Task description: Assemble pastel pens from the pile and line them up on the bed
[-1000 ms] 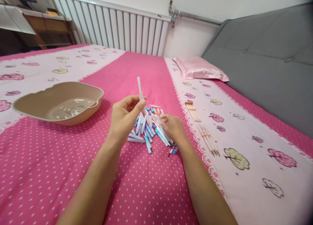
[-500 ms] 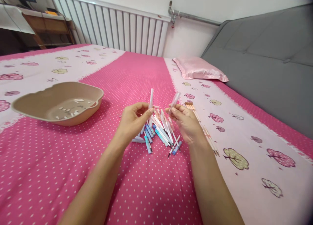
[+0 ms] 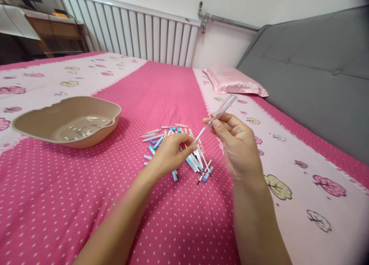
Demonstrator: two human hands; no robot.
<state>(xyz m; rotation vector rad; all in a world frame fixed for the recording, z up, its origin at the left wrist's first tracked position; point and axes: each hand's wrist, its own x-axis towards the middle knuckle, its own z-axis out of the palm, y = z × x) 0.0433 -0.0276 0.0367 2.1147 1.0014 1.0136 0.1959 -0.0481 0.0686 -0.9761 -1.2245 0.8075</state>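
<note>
My right hand point(image 3: 230, 132) pinches a translucent pale pink pen barrel point(image 3: 223, 109), tilted up to the right. A thin white refill point(image 3: 199, 135) runs from the barrel's lower end down to the fingertips of my left hand point(image 3: 175, 149), which are closed on it. Beneath and around my left hand, a loose pile of pen parts lies on the pink dotted bedsheet point(image 3: 178, 219): white refills with dark tips point(image 3: 206, 163), blue pieces point(image 3: 157, 142) and pink pieces point(image 3: 151, 132). My left hand covers part of the pile.
At the left, a beige basin point(image 3: 66, 119) holds several small white pieces. A pink pillow point(image 3: 235, 80) lies at the back right beside a grey headboard point(image 3: 314, 65). Behind the bed are a white radiator point(image 3: 129, 27) and a pipe point(image 3: 230, 20). A wooden desk point(image 3: 54, 28) stands back left.
My right hand has moved right and up with its barrel. My left hand has come down to the right; the upright tube it held has gone from its grip, and it now holds the white refill.
</note>
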